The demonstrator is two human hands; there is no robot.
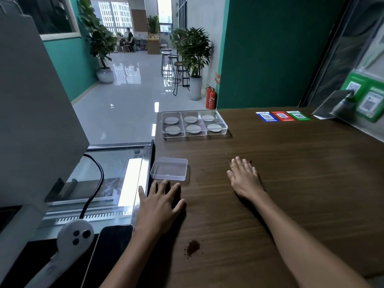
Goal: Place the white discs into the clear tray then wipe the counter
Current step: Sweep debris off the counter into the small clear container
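I've got the clear tray (194, 125) at the far left corner of the counter (291, 194), one of the white discs (193, 129) lying in each of its six compartments, and a small box (169, 169) sits nearer me along the left edge. My left hand (160, 206) rests flat just before that box, my right hand (245, 177) flat to its right, mid-counter. A powder spill (192, 248) lies nearest me between my forearms, three stickers (282, 116) far right.

Shop or café service counter (270, 183): payment code stickers (283, 116), glass display case (108, 175), bar stools (176, 73), potted plants (193, 50).
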